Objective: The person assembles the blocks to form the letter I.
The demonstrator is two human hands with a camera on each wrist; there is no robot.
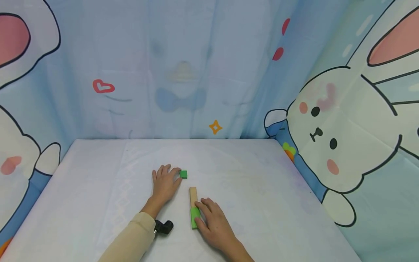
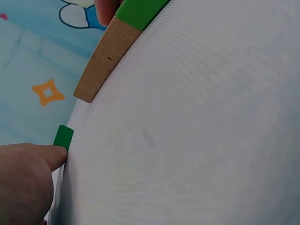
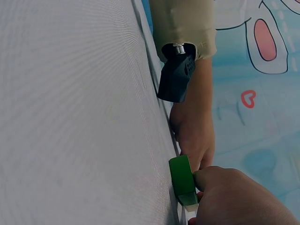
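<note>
A small green block stands on the white table, between the thumb and index fingertips of my left hand. The left wrist view shows that thumb against the green block. Nearer to me, a plain wooden block and a longer bright green block lie end to end in a line. My right hand is at the right side of this line, its fingers loosely bent. Its index fingertip touches near the joint and its thumb rests at the green block's edge. In the right wrist view the thumb meets the green block.
A white cloth covers the table. A black wrist camera sits at the left sleeve. Behind the table hangs a blue curtain with printed rabbits and a red heart.
</note>
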